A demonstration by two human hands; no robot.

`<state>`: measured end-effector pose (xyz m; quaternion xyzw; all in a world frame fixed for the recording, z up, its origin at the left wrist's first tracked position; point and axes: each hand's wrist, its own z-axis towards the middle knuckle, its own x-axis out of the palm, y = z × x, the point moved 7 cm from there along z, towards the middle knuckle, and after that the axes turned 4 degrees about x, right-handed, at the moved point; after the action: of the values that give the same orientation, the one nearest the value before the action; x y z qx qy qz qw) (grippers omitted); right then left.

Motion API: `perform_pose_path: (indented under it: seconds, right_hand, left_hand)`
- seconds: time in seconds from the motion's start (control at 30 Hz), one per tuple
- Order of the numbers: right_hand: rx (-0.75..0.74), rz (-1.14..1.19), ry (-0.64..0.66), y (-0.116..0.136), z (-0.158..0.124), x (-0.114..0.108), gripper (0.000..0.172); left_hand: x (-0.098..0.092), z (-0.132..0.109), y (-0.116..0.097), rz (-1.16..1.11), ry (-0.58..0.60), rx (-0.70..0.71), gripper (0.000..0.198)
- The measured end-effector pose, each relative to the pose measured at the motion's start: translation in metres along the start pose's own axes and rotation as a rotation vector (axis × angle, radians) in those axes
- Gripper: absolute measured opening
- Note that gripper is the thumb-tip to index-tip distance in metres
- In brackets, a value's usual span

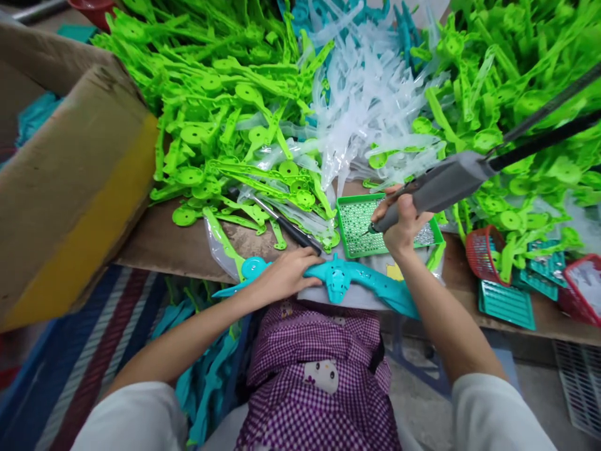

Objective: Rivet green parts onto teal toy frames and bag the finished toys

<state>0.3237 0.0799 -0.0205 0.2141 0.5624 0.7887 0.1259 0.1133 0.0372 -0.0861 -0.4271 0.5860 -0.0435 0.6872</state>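
My right hand (404, 225) is closed around a grey power screwdriver (446, 181), whose bit points down over a green tray (346, 250) of small silvery screws. My left hand (293, 272) grips a long turquoise plastic part (361, 274) lying across the table's front edge. The part has a round disc at its left end and a raised, dotted piece in the middle. Just above my left fingers lies a black-handled tool (293, 230) with a metal shaft.
Bright green plastic parts (211, 81) are heaped behind and to both sides, with clear plastic pieces (361, 94) between. A cardboard box (70, 181) stands left. Red baskets (483, 250) and a teal tray (506, 305) sit right. Turquoise parts (206, 376) hang below the table.
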Motion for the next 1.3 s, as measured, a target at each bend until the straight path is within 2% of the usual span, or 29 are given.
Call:
perform_pose_path:
  seconds: [0.33, 0.4, 0.47, 0.6, 0.67, 0.73, 0.8, 0.87, 0.93, 1.0, 1.13, 1.3]
  right_hand:
    - [0.011, -0.064, -0.026, -0.016, 0.000, -0.005, 0.039]
    - [0.017, -0.066, -0.016, -0.017, 0.000, -0.004, 0.038]
    - [0.017, -0.073, -0.004, -0.015, 0.000, -0.002, 0.039]
    - [-0.022, -0.044, -0.013, 0.000, 0.003, -0.002, 0.039]
    - [-0.065, 0.021, -0.043, 0.017, 0.003, -0.002, 0.039]
    - [-0.086, 0.100, -0.062, 0.035, -0.003, 0.002, 0.040]
    - [-0.055, 0.176, -0.023, 0.048, -0.017, 0.015, 0.043]
    - [0.011, 0.233, 0.084, 0.051, -0.038, 0.038, 0.047]
    - [0.080, 0.250, 0.223, 0.046, -0.062, 0.064, 0.050]
    - [0.132, 0.260, 0.309, 0.037, -0.080, 0.085, 0.048]
    - [0.131, 0.310, 0.330, 0.029, -0.093, 0.103, 0.040]
    - [0.131, 0.275, 0.414, 0.026, -0.100, 0.121, 0.046]
  left_hand:
    - [0.005, 0.000, 0.001, 0.023, -0.024, 0.020, 0.044]
    - [0.000, -0.002, -0.004, 0.048, -0.044, 0.041, 0.050]
    - [-0.013, -0.009, -0.011, 0.092, -0.091, 0.064, 0.058]
    - [-0.042, -0.039, -0.007, 0.186, -0.138, -0.011, 0.067]
    - [-0.045, -0.055, 0.004, 0.206, -0.110, -0.090, 0.070]
    - [-0.040, -0.066, 0.017, 0.199, -0.087, -0.162, 0.066]
    - [-0.032, -0.070, 0.027, 0.174, -0.081, -0.205, 0.060]
    - [-0.027, -0.069, 0.031, 0.156, -0.086, -0.221, 0.057]
    - [-0.024, -0.067, 0.032, 0.156, -0.088, -0.221, 0.058]
    - [-0.024, -0.065, 0.031, 0.163, -0.088, -0.220, 0.060]
    - [-0.023, -0.063, 0.026, 0.203, -0.108, -0.201, 0.058]
    - [-0.018, -0.053, 0.023, 0.226, -0.152, -0.175, 0.044]
